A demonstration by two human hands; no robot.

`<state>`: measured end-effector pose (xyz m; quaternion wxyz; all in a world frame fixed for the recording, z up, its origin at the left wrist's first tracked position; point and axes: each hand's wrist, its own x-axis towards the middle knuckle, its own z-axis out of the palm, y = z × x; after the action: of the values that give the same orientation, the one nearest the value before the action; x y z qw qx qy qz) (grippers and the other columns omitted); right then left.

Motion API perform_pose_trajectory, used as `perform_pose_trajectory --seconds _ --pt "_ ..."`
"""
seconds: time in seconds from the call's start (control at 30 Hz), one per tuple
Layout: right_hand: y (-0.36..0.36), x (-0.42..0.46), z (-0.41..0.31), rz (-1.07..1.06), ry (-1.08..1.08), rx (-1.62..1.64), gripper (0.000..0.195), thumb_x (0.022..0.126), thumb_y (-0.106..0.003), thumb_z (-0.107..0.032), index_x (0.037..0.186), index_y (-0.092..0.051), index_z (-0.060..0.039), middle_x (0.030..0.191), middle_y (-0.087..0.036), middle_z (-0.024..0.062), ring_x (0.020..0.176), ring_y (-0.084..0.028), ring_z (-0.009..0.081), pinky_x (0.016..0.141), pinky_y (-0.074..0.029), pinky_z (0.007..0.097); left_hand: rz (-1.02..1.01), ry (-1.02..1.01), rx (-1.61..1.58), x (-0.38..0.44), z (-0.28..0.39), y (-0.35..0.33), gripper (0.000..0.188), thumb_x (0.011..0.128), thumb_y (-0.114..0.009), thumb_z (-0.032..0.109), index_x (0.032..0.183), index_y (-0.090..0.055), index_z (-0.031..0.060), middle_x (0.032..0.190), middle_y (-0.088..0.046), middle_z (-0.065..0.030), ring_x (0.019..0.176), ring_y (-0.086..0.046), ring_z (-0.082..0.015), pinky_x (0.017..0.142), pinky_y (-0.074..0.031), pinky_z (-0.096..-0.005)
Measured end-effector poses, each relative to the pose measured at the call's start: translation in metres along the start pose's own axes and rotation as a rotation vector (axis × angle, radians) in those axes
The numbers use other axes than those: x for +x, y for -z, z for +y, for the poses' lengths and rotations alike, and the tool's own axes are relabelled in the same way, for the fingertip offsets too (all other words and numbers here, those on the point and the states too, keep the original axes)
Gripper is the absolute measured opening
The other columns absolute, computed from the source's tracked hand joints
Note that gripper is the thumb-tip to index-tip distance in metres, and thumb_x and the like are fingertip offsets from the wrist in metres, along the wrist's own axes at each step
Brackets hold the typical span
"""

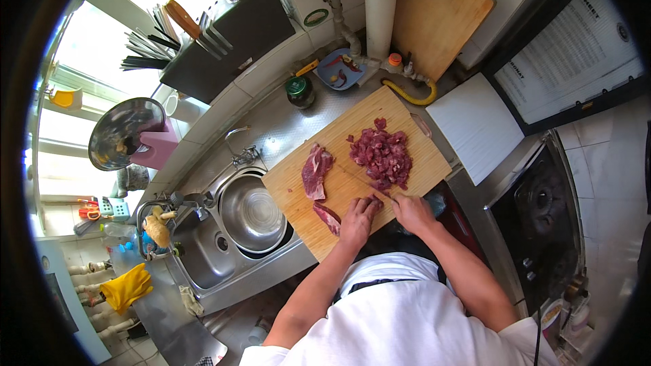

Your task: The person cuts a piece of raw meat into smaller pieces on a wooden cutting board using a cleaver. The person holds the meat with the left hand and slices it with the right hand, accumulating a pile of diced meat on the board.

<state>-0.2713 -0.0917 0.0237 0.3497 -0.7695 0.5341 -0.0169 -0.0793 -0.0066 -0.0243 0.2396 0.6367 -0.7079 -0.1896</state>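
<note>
A wooden cutting board (325, 162) lies on the steel counter before me. My left hand (358, 218) presses on a small piece of raw red meat (375, 203) near the board's front edge. My right hand (412, 212) grips a kitchen knife (374, 187), its blade pointing up and left across the board beside that piece. A heap of cut meat chunks (384, 155) lies on the board beyond the knife. To the left are a larger slab of raw meat (315, 173) and a narrow strip of meat (327, 217), close to my left hand.
Left of the board is a sink (203, 259) with a metal basin (253, 213). Behind it stand a dark jar with a green lid (300, 92) and a blue dish (339, 72) with chillies. A white panel (475, 127) and a gas stove (539, 213) are on the right.
</note>
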Motion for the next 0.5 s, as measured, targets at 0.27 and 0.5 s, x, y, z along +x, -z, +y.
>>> perform_pose_trajectory --seconds 0.27,0.5 --pt "0.032 -0.016 0.002 -0.031 0.058 0.007 0.028 0.101 -0.062 -0.029 0.102 -0.073 -0.003 0.09 -0.073 0.0293 0.087 -0.071 0.0506 0.078 -0.057 0.0591 0.038 0.069 -0.016 -0.005 -0.003 -0.002 0.033 0.091 -0.071 0.008 0.123 -0.067 0.0041 0.121 -0.066 -0.0162 0.117 -0.061 -0.0366 0.097 -0.055 -0.0422" --pt "0.047 -0.064 0.008 -0.199 -0.085 -0.087 0.027 0.101 -0.062 -0.029 0.101 -0.072 -0.0035 0.09 -0.074 0.0289 0.088 -0.072 0.0506 0.08 -0.057 0.0602 -0.078 0.079 0.048 -0.004 -0.007 -0.005 0.027 0.09 -0.067 0.008 0.117 -0.066 0.0034 0.124 -0.064 -0.0161 0.121 -0.057 -0.0369 0.102 -0.052 -0.0419"
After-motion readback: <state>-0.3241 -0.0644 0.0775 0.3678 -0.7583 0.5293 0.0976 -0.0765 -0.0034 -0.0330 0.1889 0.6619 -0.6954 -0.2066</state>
